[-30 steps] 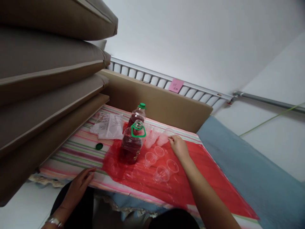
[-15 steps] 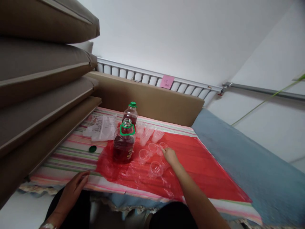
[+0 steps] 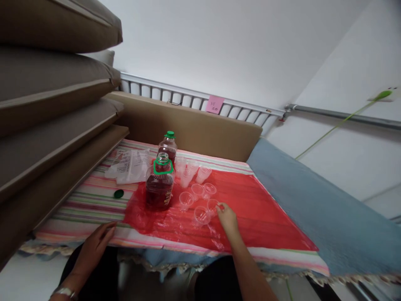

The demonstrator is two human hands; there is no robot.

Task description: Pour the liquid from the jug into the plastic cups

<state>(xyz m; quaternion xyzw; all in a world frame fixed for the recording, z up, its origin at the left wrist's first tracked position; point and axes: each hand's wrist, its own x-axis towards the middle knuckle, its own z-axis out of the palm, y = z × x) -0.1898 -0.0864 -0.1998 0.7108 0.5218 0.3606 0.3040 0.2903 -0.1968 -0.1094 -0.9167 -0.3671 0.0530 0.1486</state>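
Note:
My right hand [image 3: 227,216] pinches the rim of a clear plastic cup [image 3: 212,205] standing on the red plastic sheet [image 3: 250,200]. Around it are several more clear cups: one [image 3: 202,215] just left, another [image 3: 186,200] farther left, others [image 3: 197,191] behind. Stacks of cups [image 3: 187,175] lean together at the back. An uncapped jug of dark red drink [image 3: 159,190] with a green handle stands left of the cups, and a second jug [image 3: 168,145] with its green cap on is behind. My left hand [image 3: 98,241] rests at the near table edge, fingers extended, holding nothing.
A loose green cap [image 3: 118,193] and crumpled clear plastic bags [image 3: 134,166] lie on the striped cloth [image 3: 90,200]. Stacked brown cushions [image 3: 62,113] tower on the left. A tan board [image 3: 194,125] and a radiator stand behind, with a blue covered surface [image 3: 297,205] at right.
My right hand has moved from the back cup toward me, to the nearer right cup. The back cup now stands free. My left hand stays at the edge. The view has shifted slightly.

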